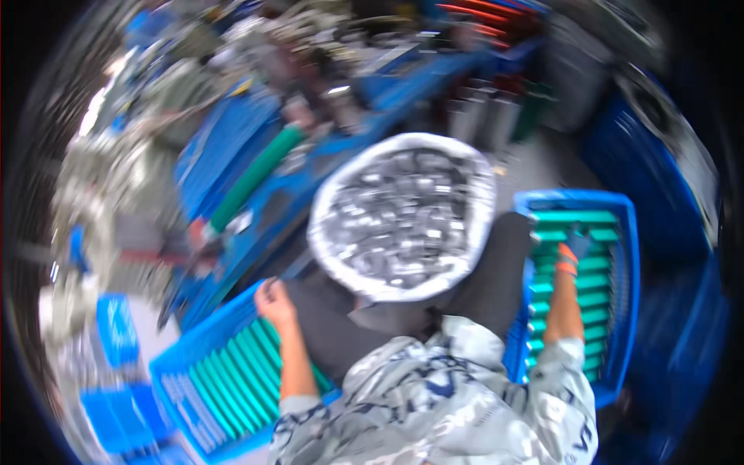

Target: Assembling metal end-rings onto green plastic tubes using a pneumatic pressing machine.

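My left hand (276,301), bare, is at the upper corner of the left blue crate (172,350). Its fingers look curled together; blur hides what they hold, if anything. Green tubes (244,376) lie side by side in that crate. On the other side, my right hand (574,240), in a dark glove with an orange cuff, reaches over the right blue crate (632,256) onto or just above its row of green tubes (589,302). Motion smears its fingers. Between my legs stands a round container with a white rim (484,205), filled with shiny metal pieces (403,213).
A long blue bench edge (372,116) runs diagonally ahead. Beyond it, another person's hands (203,236) are at a long green tube (256,178). Large blue bins (643,163) stand at far right. Blue boxes (116,418) sit at lower left.
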